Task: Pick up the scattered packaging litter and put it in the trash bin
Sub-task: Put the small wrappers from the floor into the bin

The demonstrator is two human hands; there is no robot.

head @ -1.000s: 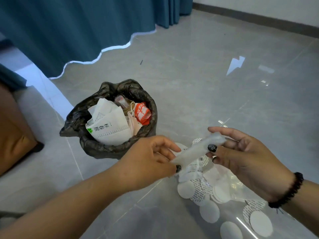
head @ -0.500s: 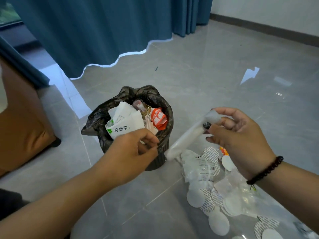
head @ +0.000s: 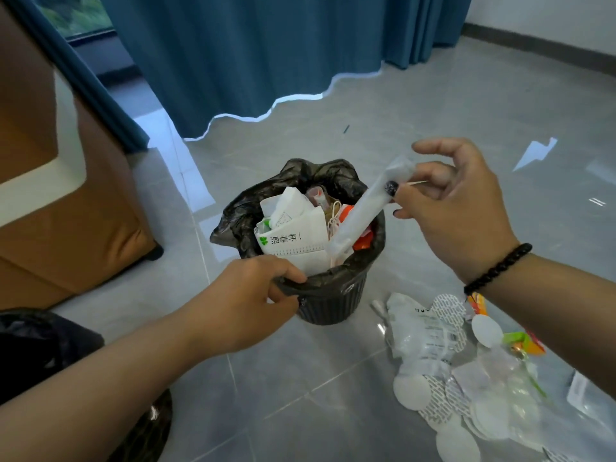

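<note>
A small dark ribbed trash bin (head: 333, 303) lined with a black bag stands on the grey tiled floor, stuffed with white paper packaging and red wrappers. My left hand (head: 253, 295) grips the bag-covered near rim of the bin. My right hand (head: 446, 201) pinches the upper end of a long translucent white wrapper (head: 360, 215), whose lower end dips into the bin's mouth. A pile of scattered litter (head: 443, 358) lies on the floor right of the bin: clear plastic sleeves, several round white seals, and orange and green wrappers.
A brown upholstered seat (head: 66, 201) stands to the left of the bin. Blue curtains (head: 266, 45) hang behind it. A black bag (head: 40, 335) lies at the lower left. Open tiled floor stretches behind and to the right.
My left hand moved onto the bin's near rim and took hold of it. My right hand carried the white wrapper up and left until its lower end entered the bin.
</note>
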